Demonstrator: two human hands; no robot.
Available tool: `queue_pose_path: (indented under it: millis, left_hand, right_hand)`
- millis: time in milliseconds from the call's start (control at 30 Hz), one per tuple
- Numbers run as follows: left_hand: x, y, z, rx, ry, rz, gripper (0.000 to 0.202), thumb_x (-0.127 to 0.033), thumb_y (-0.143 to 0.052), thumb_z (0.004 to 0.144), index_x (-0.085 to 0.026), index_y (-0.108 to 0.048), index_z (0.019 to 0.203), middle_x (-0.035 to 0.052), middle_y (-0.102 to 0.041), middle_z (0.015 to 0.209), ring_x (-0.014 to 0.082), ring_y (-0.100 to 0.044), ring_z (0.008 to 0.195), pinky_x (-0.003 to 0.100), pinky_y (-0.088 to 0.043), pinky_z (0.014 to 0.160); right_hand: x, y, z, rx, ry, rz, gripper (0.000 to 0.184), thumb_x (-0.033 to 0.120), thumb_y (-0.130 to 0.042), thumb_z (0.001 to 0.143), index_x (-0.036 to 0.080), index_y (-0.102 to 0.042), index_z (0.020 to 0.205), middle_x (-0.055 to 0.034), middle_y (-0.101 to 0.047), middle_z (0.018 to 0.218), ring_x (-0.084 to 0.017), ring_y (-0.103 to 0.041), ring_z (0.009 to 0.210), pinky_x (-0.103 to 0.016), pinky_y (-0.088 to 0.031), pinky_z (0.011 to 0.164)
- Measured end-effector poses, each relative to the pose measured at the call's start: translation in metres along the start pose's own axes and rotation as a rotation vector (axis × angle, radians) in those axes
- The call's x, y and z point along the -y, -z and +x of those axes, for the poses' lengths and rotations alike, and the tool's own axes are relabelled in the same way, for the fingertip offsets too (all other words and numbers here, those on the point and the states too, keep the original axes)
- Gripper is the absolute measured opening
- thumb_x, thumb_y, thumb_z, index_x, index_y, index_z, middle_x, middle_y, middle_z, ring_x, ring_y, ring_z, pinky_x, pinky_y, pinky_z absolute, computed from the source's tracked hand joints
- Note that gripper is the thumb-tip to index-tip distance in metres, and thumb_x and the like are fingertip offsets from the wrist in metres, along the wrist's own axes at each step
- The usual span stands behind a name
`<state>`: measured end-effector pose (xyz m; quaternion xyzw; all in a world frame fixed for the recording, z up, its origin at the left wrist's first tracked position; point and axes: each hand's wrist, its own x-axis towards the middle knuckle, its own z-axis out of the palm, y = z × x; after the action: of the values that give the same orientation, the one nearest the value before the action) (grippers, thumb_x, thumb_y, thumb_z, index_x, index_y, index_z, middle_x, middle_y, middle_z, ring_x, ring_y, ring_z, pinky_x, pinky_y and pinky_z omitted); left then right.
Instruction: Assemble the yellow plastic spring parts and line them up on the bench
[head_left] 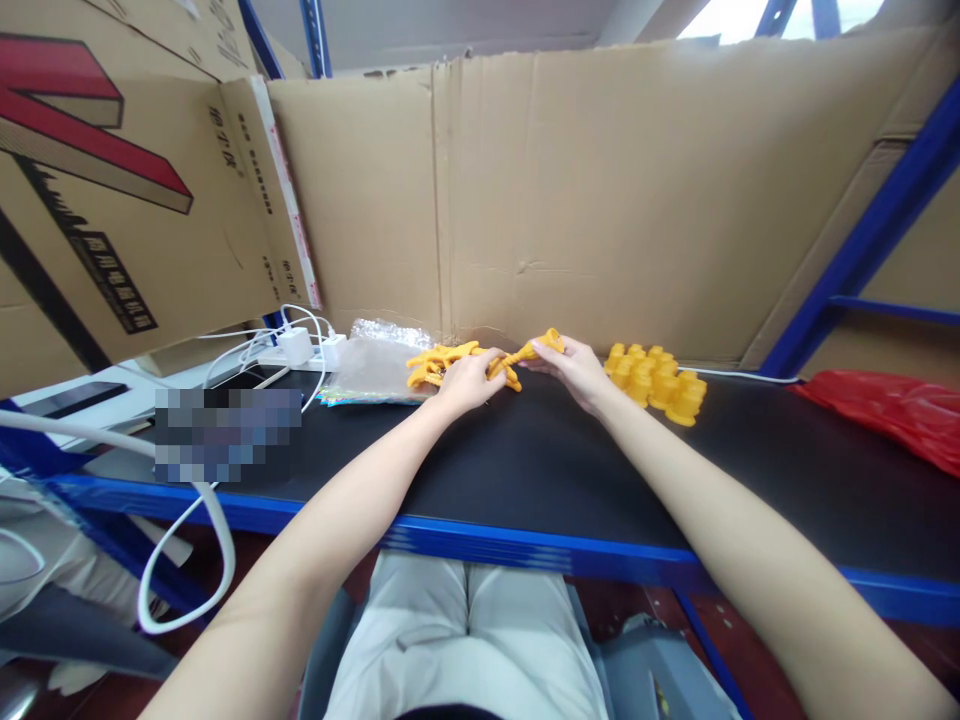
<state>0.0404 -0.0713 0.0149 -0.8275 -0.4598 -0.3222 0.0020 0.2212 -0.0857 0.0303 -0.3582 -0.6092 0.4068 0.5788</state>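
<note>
A yellow plastic piece (534,351), thin at its left end and flared like a small trumpet at its right end, is held above the black shelf top. My right hand (579,372) has its fingers closed on the flared end. At the thin end, my left hand (471,382) has its fingers closed too. Behind and beside my left hand lies a heap of yellow branching plastic pieces (431,362), partly covered by that hand. To the right of my right hand, several yellow ridged, cup-like pieces (656,382) stand close together in rows.
Clear plastic bags (375,372) lie left of the heap. Further left are white chargers (296,345) with tangled cables and a blurred-out object (229,432). A red plastic bag (885,410) sits at the right. Cardboard (600,200) walls the back; a blue rail (525,545) edges the front.
</note>
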Motion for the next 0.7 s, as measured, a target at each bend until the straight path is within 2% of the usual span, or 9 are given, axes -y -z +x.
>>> queue_pose_path:
  millis: [133, 200, 333, 433, 567, 700]
  left_hand:
    - [-0.001, 0.005, -0.001, -0.002, 0.021, 0.040, 0.034, -0.032, -0.046, 0.083, -0.025, -0.055, 0.115, 0.0039, -0.067, 0.098, 0.0212, -0.062, 0.088, 0.032, -0.046, 0.078]
    - [0.000, 0.006, 0.000, 0.021, 0.020, 0.063, 0.033, -0.031, -0.046, 0.082, -0.025, -0.056, 0.114, 0.0041, -0.068, 0.094, 0.0212, -0.062, 0.086, 0.032, -0.046, 0.075]
    - [0.005, 0.007, 0.001, 0.027, 0.006, 0.084, 0.031, -0.033, -0.048, 0.082, -0.025, -0.058, 0.110, 0.0041, -0.067, 0.089, 0.0208, -0.062, 0.082, 0.030, -0.045, 0.072]
    - [0.009, 0.010, 0.002, -0.019, -0.011, 0.097, 0.028, -0.032, -0.049, 0.082, -0.024, -0.059, 0.107, 0.0043, -0.067, 0.091, 0.0196, -0.061, 0.084, 0.029, -0.044, 0.073]
    - [0.014, 0.013, 0.003, -0.069, -0.017, 0.132, 0.028, -0.027, -0.052, 0.079, -0.025, -0.057, 0.107, 0.0048, -0.065, 0.097, 0.0195, -0.060, 0.088, 0.028, -0.042, 0.075]
    - [0.012, 0.014, 0.001, -0.053, -0.095, 0.152, 0.027, -0.028, -0.052, 0.079, -0.024, -0.058, 0.105, 0.0052, -0.065, 0.099, 0.0194, -0.060, 0.087, 0.028, -0.042, 0.073]
  right_hand:
    - [-0.004, 0.011, 0.006, -0.046, 0.072, -0.255, 0.046, 0.053, -0.072, 0.061, 0.017, -0.053, 0.083, -0.0028, -0.063, 0.075, -0.011, -0.057, 0.054, -0.030, -0.052, 0.057]
    - [-0.006, 0.013, 0.007, -0.017, 0.104, -0.366, 0.046, 0.054, -0.070, 0.063, 0.018, -0.050, 0.083, -0.0018, -0.061, 0.073, -0.010, -0.053, 0.052, -0.028, -0.048, 0.052]
    - [-0.003, 0.016, 0.005, 0.100, 0.148, -0.440, 0.043, 0.055, -0.066, 0.067, 0.019, -0.049, 0.085, -0.0024, -0.060, 0.078, -0.012, -0.054, 0.061, -0.028, -0.047, 0.056]
    - [0.005, 0.018, 0.002, 0.152, 0.131, -0.540, 0.040, 0.056, -0.056, 0.075, 0.018, -0.053, 0.086, -0.0037, -0.061, 0.079, -0.013, -0.055, 0.062, -0.028, -0.047, 0.059]
    - [0.009, 0.022, -0.002, 0.220, 0.154, -0.855, 0.035, 0.049, -0.052, 0.081, 0.017, -0.061, 0.088, -0.0044, -0.064, 0.078, -0.016, -0.058, 0.069, -0.029, -0.045, 0.066]
    - [-0.003, 0.022, -0.001, 0.288, 0.202, -1.124, 0.026, 0.037, -0.055, 0.081, 0.018, -0.064, 0.097, -0.0063, -0.067, 0.093, -0.019, -0.060, 0.081, -0.030, -0.043, 0.073]
